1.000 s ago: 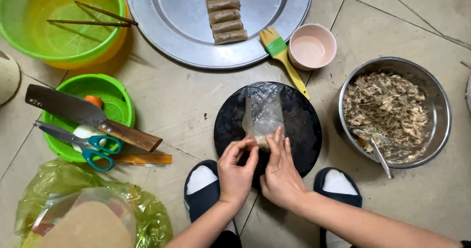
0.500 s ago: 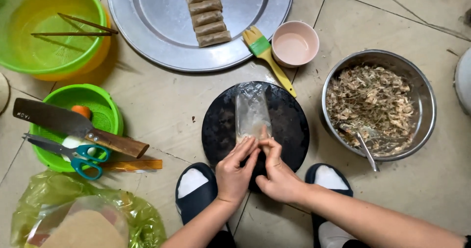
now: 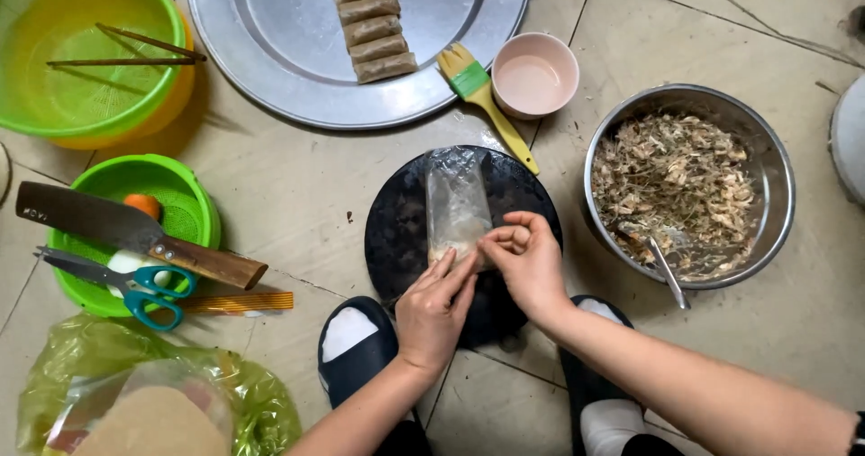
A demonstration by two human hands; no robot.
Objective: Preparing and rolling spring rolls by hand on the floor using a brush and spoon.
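On the round black board (image 3: 396,231), left hand (image 3: 437,307) and right hand (image 3: 530,262) together (fingertips pinching) on the filled rice-paper wrapper (image 3: 457,205).

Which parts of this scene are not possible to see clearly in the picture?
- Head view: filling inside the translucent wrapper, hidden by left hand and right hand.
- Near part of the black round board, covered by both hands.
- Rolls on the silver tray, cut by the top edge.

steel filling bowl (image 3: 777,172), pink cup (image 3: 535,73), cleaver (image 3: 135,234)
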